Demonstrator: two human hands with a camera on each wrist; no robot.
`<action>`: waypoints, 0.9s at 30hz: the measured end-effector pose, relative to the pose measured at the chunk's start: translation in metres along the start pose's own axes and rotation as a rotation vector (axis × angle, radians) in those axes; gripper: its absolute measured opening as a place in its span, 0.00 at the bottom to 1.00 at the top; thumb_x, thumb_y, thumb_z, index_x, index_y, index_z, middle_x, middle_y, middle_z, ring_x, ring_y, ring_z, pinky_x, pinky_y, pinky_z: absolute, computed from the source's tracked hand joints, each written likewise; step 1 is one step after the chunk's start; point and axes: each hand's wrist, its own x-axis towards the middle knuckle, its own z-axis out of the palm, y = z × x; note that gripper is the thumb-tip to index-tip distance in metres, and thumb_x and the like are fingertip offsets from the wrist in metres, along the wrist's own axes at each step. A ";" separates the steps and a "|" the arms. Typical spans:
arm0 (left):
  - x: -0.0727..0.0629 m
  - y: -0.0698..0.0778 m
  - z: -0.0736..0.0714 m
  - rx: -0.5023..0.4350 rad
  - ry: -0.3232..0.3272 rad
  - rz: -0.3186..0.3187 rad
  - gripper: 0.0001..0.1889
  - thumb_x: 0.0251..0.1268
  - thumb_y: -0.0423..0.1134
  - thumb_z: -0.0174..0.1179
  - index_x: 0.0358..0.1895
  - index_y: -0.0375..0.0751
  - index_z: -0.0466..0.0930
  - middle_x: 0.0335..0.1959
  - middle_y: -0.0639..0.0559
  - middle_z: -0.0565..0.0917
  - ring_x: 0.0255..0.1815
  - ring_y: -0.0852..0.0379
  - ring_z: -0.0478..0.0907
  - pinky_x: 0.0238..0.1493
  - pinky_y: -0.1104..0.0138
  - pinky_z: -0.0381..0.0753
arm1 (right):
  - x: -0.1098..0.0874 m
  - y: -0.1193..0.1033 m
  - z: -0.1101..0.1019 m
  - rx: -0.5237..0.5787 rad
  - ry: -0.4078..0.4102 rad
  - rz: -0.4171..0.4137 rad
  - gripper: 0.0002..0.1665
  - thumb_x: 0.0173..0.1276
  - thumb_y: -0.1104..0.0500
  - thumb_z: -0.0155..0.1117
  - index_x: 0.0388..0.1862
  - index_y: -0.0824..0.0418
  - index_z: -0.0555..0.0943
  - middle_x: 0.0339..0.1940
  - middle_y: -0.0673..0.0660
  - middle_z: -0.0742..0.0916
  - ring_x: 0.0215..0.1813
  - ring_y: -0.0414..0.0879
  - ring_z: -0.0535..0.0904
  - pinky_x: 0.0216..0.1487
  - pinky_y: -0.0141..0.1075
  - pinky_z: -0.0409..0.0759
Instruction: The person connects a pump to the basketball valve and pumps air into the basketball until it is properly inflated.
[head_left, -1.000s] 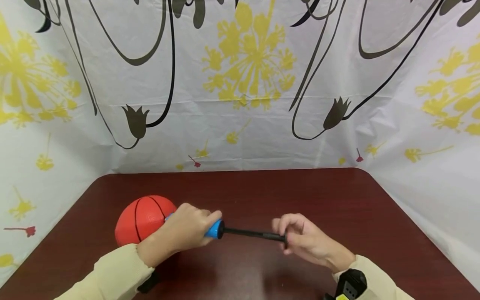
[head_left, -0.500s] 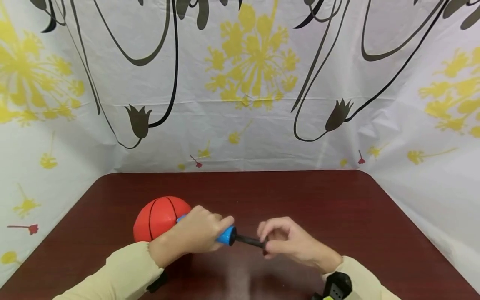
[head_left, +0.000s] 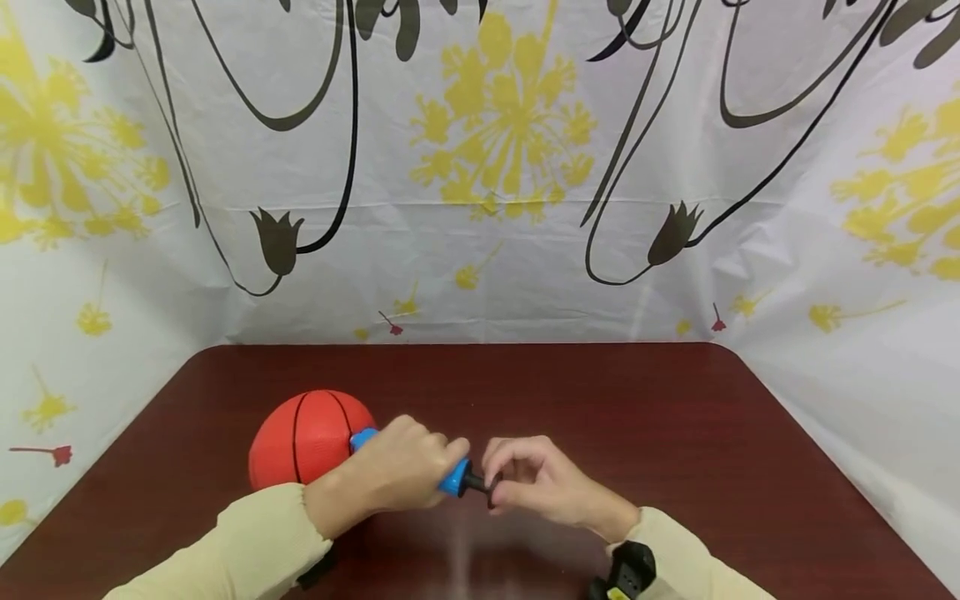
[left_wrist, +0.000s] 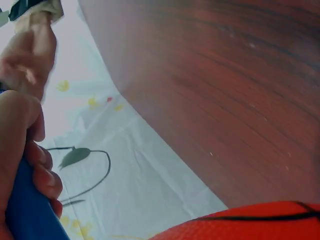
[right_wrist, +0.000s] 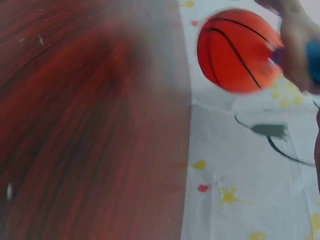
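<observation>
My left hand (head_left: 405,462) wraps round the blue barrel of a hand pump (head_left: 454,478); in the left wrist view the fingers curl about the blue barrel (left_wrist: 32,205). The pump's far end meets a red ball with black lines (head_left: 300,442), whose joint is partly hidden behind the hand. With thumb and fingers, my right hand (head_left: 551,483) pinches the black handle end of the pump rod (head_left: 491,487). Only a short stretch of rod shows between the hands. In the right wrist view the ball (right_wrist: 240,52) appears at the top, beside the left hand (right_wrist: 295,47).
A dark red-brown table (head_left: 600,400) with rounded far corners lies under the hands. Behind it and at both sides hangs a white sheet (head_left: 480,275) with yellow and grey flower prints. A dark wrist device (head_left: 633,568) sits by the right sleeve.
My right hand has moved left with the handle, so most of the black rod has slid into the blue barrel. The left hand and ball have shifted slightly right overall.
</observation>
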 end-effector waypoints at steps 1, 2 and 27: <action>0.001 0.001 0.000 -0.004 0.007 0.006 0.14 0.38 0.41 0.63 0.19 0.45 0.63 0.07 0.60 0.56 0.07 0.66 0.51 0.10 0.74 0.50 | 0.002 0.001 0.002 -0.019 -0.003 -0.001 0.07 0.60 0.67 0.55 0.34 0.73 0.71 0.28 0.67 0.72 0.36 0.39 0.73 0.26 0.41 0.78; 0.002 0.001 0.001 -0.008 0.011 0.011 0.15 0.38 0.42 0.63 0.19 0.46 0.64 0.07 0.60 0.56 0.07 0.66 0.51 0.10 0.74 0.49 | 0.003 0.000 0.002 -0.024 0.003 0.009 0.07 0.60 0.68 0.55 0.34 0.72 0.72 0.29 0.66 0.72 0.36 0.39 0.73 0.26 0.42 0.78; 0.000 -0.010 -0.002 -0.028 -0.023 0.020 0.16 0.40 0.44 0.64 0.22 0.45 0.64 0.08 0.60 0.55 0.07 0.66 0.50 0.10 0.76 0.48 | 0.006 -0.005 0.001 -0.048 0.082 0.156 0.06 0.60 0.68 0.55 0.33 0.73 0.75 0.33 0.59 0.77 0.36 0.40 0.75 0.30 0.38 0.79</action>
